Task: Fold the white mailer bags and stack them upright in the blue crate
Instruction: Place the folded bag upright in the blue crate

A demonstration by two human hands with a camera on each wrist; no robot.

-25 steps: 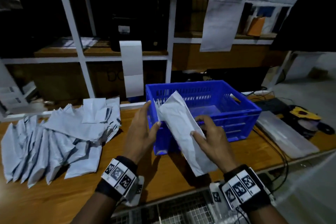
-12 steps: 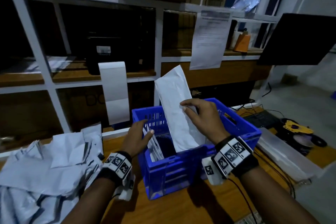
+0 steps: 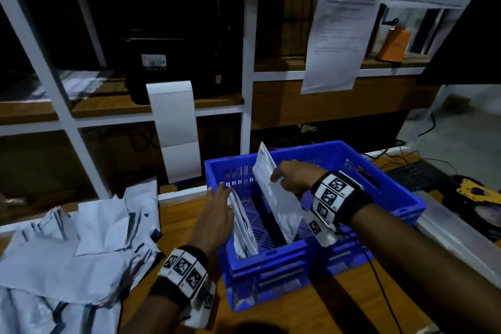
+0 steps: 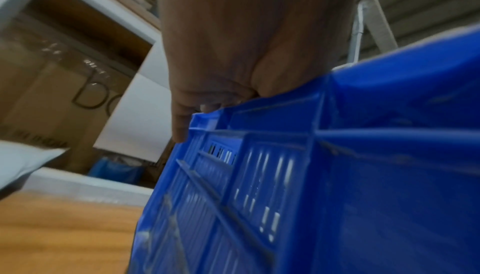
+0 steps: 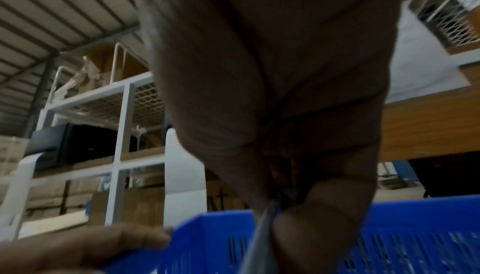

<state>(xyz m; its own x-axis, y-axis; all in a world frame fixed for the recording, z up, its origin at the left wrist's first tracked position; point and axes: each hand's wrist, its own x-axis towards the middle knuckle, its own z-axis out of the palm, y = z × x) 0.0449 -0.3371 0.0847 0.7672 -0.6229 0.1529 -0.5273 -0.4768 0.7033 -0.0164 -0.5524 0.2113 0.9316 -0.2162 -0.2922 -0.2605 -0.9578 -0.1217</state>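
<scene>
The blue crate [image 3: 393,194] stands on the wooden table. My right hand [image 3: 282,182] pinches a folded white mailer bag [image 3: 273,198] that stands tilted inside the crate, its lower end on the crate floor. My left hand [image 3: 222,194] lies with straight fingers against a small upright stack of folded bags [image 3: 242,228] at the crate's left wall. The right wrist view shows the bag's edge [image 5: 262,237] pinched between thumb and fingers above the crate's rim [image 5: 389,217]. In the left wrist view the palm [image 4: 221,73] sits over the crate's wall [image 4: 337,175]. A heap of loose white bags [image 3: 81,247] lies at the left.
A white shelf rack [image 3: 248,62] rises behind the table, with a strip of label paper [image 3: 173,127] hanging from a black printer. A keyboard [image 3: 414,175], a yellow tool [image 3: 471,190] and a clear tray [image 3: 447,230] lie right of the crate. A black cable [image 3: 379,279] crosses the table.
My right hand has lowered the folded bag from above the crate down into it. My left hand has stayed against the stack at the crate's left wall.
</scene>
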